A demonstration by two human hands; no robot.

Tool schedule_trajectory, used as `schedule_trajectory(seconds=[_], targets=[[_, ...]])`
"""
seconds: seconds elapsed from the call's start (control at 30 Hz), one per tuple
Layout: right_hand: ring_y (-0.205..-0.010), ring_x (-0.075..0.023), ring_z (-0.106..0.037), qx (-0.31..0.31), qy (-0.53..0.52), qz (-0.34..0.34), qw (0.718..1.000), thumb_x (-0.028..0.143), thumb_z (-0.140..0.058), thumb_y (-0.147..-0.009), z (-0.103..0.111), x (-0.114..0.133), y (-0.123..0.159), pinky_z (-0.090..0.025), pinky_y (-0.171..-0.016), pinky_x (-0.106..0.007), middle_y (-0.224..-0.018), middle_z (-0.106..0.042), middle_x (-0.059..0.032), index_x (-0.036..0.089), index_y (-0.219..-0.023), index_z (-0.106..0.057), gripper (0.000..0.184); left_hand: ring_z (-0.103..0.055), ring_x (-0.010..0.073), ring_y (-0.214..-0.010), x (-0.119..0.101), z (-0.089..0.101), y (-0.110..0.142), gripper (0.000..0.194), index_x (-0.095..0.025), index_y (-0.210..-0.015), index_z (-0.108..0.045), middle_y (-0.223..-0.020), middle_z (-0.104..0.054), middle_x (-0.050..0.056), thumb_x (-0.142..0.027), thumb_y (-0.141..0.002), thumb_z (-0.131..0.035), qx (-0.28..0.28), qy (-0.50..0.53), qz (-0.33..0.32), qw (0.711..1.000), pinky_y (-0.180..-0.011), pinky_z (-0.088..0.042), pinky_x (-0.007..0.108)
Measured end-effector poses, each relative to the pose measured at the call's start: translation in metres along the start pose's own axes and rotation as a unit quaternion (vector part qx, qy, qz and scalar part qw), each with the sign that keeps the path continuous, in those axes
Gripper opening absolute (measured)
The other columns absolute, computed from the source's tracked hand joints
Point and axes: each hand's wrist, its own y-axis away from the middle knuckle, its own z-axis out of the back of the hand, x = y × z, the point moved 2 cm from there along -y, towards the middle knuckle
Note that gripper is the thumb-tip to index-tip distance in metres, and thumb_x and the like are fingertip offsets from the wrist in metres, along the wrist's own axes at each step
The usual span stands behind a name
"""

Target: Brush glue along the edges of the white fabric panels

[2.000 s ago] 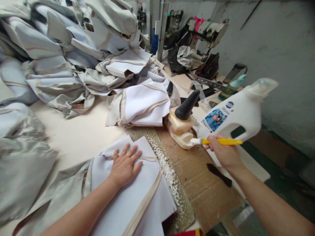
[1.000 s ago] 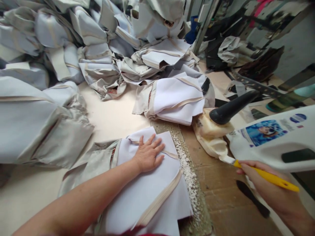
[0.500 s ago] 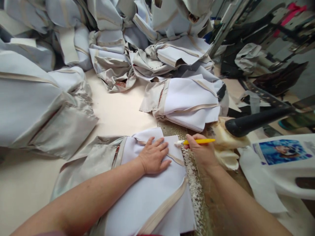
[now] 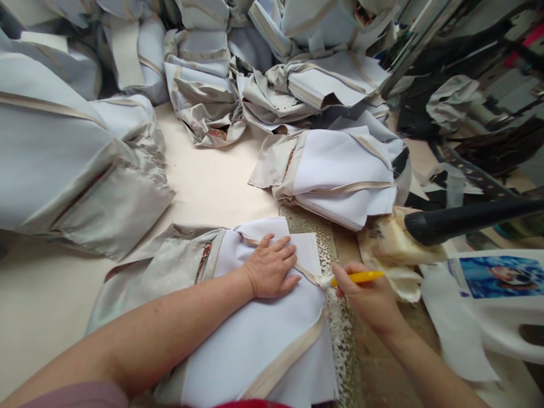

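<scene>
My left hand [image 4: 272, 269] lies flat with spread fingers on a white fabric bag piece [image 4: 250, 345]. Beige strips run across this piece, and grey lining [image 4: 168, 269] spreads out to its left. In my right hand [image 4: 372, 300] I grip a yellow-handled brush [image 4: 361, 277]. Its pale tip touches, or is very close to, the right edge of the white piece, near the end of a beige strip. Under that edge runs a bumpy crust of whitish dried stuff [image 4: 342, 340] on the work surface.
Another white bag piece [image 4: 340, 170] lies just beyond, and a larger one [image 4: 46, 147] at the left. Several more are heaped [image 4: 199, 85] at the back. On the right are a black tube-like bar [image 4: 471, 221], a yellowish crumpled bag [image 4: 391, 238] and a white plastic container [image 4: 493, 317] with a picture label.
My right hand has moved the brush toward me along the edge, from near the far corner to the strip's end. The left hand stays on the piece. The view has shifted slightly.
</scene>
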Motion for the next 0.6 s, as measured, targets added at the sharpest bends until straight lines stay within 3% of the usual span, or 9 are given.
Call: schedule_trajectory(seconds=[0.1,0.23,0.3,0.37,0.5,0.6], targets=[[-0.044,-0.0129,-0.049,-0.014,-0.003,0.012,1.0,0.044,-0.054,-0.079,-0.004,0.006,-0.021,-0.037,-0.047,-0.024,-0.045,-0.053,0.0016,0.02,-0.051,-0.051,0.037,-0.036,0.0287,-0.126,0.0,0.0,0.0,0.043,-0.017,-0.11,-0.058,-0.125,-0.055,0.009,-0.047,-0.086,-0.039,-0.003,-0.003,-0.002,1.0,-0.104,-0.013,0.051],[-0.054,-0.015,-0.055,-0.092,-0.05,0.083,0.991,0.045,-0.053,-0.081,-0.018,0.014,-0.065,-0.043,-0.059,-0.026,-0.056,-0.059,-0.0004,0.02,-0.057,-0.055,0.034,-0.036,0.0283,-0.125,-0.001,0.001,0.0,0.042,-0.017,-0.11,-0.058,-0.124,-0.056,0.01,-0.046,-0.086,-0.04,-0.002,-0.002,-0.003,1.0,-0.103,-0.014,0.051],[-0.055,-0.0149,-0.055,-0.097,-0.055,0.089,0.99,0.045,-0.052,-0.081,-0.022,0.012,-0.07,-0.043,-0.06,-0.026,-0.057,-0.059,-0.0002,0.021,-0.058,-0.055,0.034,-0.037,0.028,-0.125,-0.001,0.0,0.0,0.041,-0.017,-0.11,-0.058,-0.124,-0.056,0.01,-0.045,-0.087,-0.04,-0.003,0.0,-0.004,1.0,-0.104,-0.014,0.05],[-0.053,-0.0144,-0.054,-0.071,-0.042,0.067,0.994,0.045,-0.053,-0.081,-0.021,0.007,-0.055,-0.042,-0.058,-0.026,-0.055,-0.058,0.0005,0.021,-0.058,-0.055,0.034,-0.037,0.0281,-0.125,-0.001,0.0,0.0,0.041,-0.017,-0.11,-0.059,-0.123,-0.056,0.01,-0.045,-0.087,-0.04,-0.006,0.001,-0.005,1.0,-0.103,-0.014,0.05],[-0.05,-0.0131,-0.051,-0.03,-0.015,0.013,0.999,0.045,-0.054,-0.082,-0.006,-0.009,0.005,-0.039,-0.052,-0.024,-0.052,-0.055,0.0016,0.02,-0.057,-0.055,0.035,-0.037,0.0284,-0.125,-0.001,0.0,0.0,0.041,-0.016,-0.109,-0.059,-0.122,-0.056,0.01,-0.045,-0.087,-0.04,-0.01,-0.006,-0.012,1.0,-0.103,-0.016,0.05],[-0.05,-0.0124,-0.051,-0.017,-0.015,0.009,1.0,0.043,-0.055,-0.083,0.004,-0.015,0.035,-0.039,-0.051,-0.024,-0.052,-0.055,0.0022,0.02,-0.057,-0.055,0.035,-0.037,0.0287,-0.124,-0.001,-0.001,0.0,0.041,-0.017,-0.108,-0.06,-0.122,-0.056,0.009,-0.046,-0.087,-0.039,-0.006,-0.025,-0.017,1.0,-0.102,-0.018,0.05]])
